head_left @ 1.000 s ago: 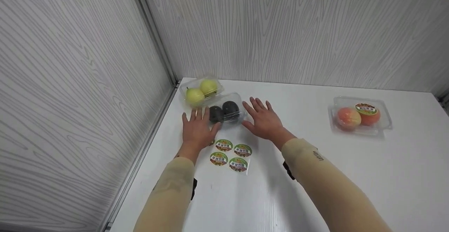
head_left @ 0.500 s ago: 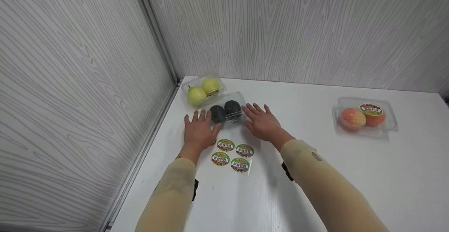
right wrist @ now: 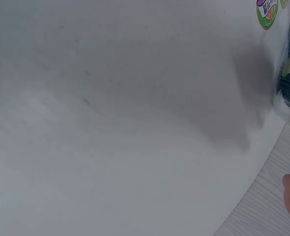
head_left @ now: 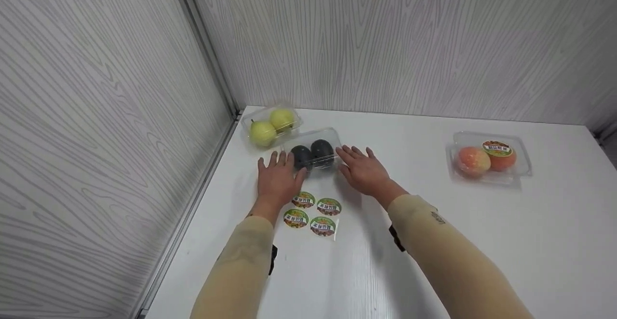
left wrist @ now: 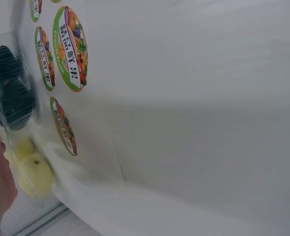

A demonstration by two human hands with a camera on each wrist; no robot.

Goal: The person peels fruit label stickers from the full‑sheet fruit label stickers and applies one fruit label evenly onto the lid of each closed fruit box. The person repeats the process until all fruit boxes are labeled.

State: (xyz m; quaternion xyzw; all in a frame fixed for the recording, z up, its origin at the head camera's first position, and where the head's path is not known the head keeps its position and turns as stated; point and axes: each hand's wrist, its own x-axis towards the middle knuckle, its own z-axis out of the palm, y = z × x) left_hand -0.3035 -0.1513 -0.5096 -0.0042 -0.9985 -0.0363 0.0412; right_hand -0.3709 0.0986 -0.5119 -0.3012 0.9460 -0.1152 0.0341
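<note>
Both hands frame a clear plastic fruit box [head_left: 308, 139] with two dark, near-black round fruits [head_left: 322, 152] inside, at the back left of the table. My left hand [head_left: 277, 181] lies palm down at the box's left side, fingers extended, its thumb near the front edge. On the opposite side my right hand [head_left: 365, 170] has straight fingers, their tips right at the box's right edge. The left wrist view catches part of the dark fruits [left wrist: 10, 88] behind the box wall. In front of the box lies a clear sheet with several oval fruit stickers [head_left: 323, 226].
Behind and left, a second clear box holds two yellow-green pears [head_left: 262, 133]. Far right, another box holds two peach-like fruits [head_left: 474, 161] and bears an oval sticker [head_left: 497, 148]. Grey wood-grain panels [head_left: 385, 44] rise behind and left of the white table [head_left: 482, 242].
The box of dark fruits has shifted slightly right, away from the pear box, and the left hand has moved right with it. The right hand stays at its right edge. The view shifted a little.
</note>
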